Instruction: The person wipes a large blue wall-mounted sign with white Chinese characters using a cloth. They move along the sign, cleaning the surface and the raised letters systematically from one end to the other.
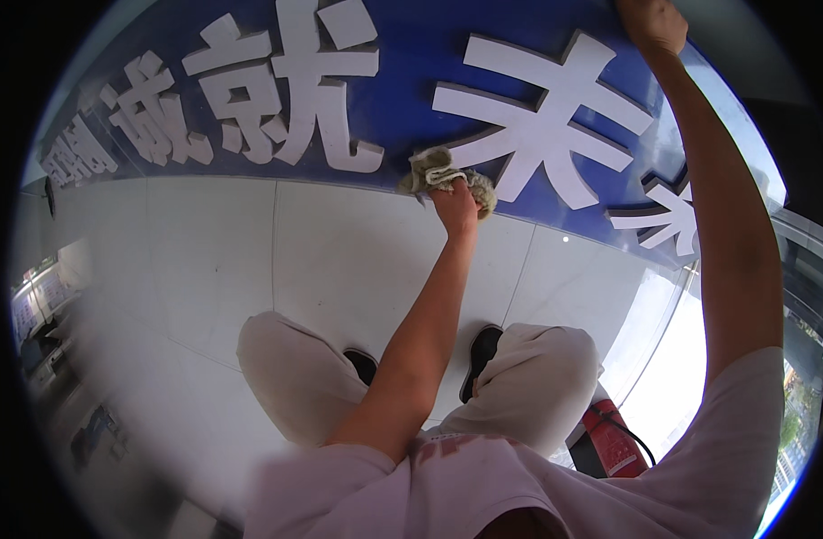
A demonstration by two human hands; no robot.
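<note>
One left hand [459, 205] clutches a rag [432, 169] at twelve o'clock, apparently wiping the sign [411, 54], sideways strokes probably next; right hand [656, 25], one o'clock, curled, hold unclear.

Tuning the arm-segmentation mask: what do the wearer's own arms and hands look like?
Left hand and right hand are ungloved; no wristbands show. Left forearm and right forearm are bare, tapering toward the wrist, without visible cables or markings. Short, pale sleeves end above the elbows.
</note>
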